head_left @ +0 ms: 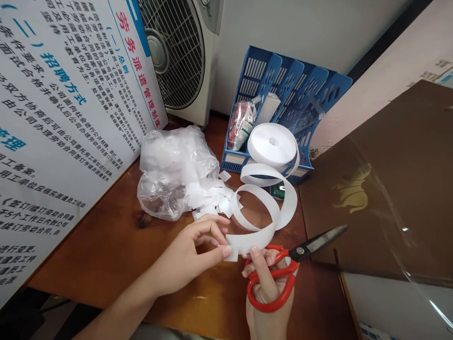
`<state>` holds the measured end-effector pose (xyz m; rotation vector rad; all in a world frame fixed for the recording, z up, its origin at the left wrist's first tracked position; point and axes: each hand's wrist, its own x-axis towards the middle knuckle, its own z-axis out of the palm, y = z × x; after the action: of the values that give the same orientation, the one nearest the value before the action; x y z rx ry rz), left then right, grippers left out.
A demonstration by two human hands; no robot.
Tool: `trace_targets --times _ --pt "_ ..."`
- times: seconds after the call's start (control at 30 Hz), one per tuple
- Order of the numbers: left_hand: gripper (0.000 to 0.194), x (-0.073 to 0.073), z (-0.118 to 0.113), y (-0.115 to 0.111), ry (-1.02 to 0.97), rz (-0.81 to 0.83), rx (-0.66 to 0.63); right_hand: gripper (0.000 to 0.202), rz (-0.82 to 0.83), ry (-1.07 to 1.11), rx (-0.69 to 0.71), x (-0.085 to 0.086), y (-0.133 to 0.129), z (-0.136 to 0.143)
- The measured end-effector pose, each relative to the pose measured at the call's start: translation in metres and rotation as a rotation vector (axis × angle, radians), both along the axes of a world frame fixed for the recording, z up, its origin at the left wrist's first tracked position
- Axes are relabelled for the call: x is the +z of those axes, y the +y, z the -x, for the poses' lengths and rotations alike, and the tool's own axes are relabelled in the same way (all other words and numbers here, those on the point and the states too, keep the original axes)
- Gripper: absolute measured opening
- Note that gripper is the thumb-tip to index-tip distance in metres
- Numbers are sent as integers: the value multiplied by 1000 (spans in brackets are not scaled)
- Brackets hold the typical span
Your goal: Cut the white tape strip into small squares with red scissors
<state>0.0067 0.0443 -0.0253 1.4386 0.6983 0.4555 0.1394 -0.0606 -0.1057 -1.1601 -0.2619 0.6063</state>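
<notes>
My left hand [193, 252] pinches a small white square piece [231, 255] at the free end of a white strip [252, 242]. Scissors [307, 248] with red handles and dark blades hang on my right hand [266, 278], blades together and pointing right. The thumb and fingers of that hand also touch the strip's lower edge. From there the strip loops back in wide curls to a white roll [272, 144]. Left of the curls lies a pile of cut white pieces [212, 196], spilling from a clear plastic bag [177, 165].
Behind the roll stands a blue file rack [260, 75] holding a red-and-white packet [241, 125]. A fan [177, 52] is at the back. A printed board [71, 118] borders the wooden table [116, 264] on the left, a brown panel [382, 189] on the right.
</notes>
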Motion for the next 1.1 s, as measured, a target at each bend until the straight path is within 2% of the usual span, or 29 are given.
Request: trace_targets --times 0.13,0.23,0.37,0.53,0.63,0.7,0.83,0.97,1.1 --pt "15 -7 -2 -6 -88 207 41 39 -1 50 -72 6 -2 6" --pt "16 -14 -7 -9 -98 288 50 38 -16 67 -92 14 -2 13" --pt "22 -19 -14 -11 -70 262 117 37 -21 70 -103 16 -1 17" --pt "22 -18 -20 -17 -38 182 227 36 21 31 -70 15 0 25" --pt "30 -19 -22 -20 -77 232 295 38 30 34 -61 17 2 30" --pt "40 -20 -21 -20 -81 295 274 40 3 28 -72 19 4 32" --pt "31 -24 -16 -16 -60 324 169 39 -14 -9 -52 19 6 29" --pt "30 -25 -12 -11 -62 324 182 34 -14 -28 47 13 2 26" --pt "34 -25 -11 -9 -74 373 163 35 -26 -41 82 8 -1 25"
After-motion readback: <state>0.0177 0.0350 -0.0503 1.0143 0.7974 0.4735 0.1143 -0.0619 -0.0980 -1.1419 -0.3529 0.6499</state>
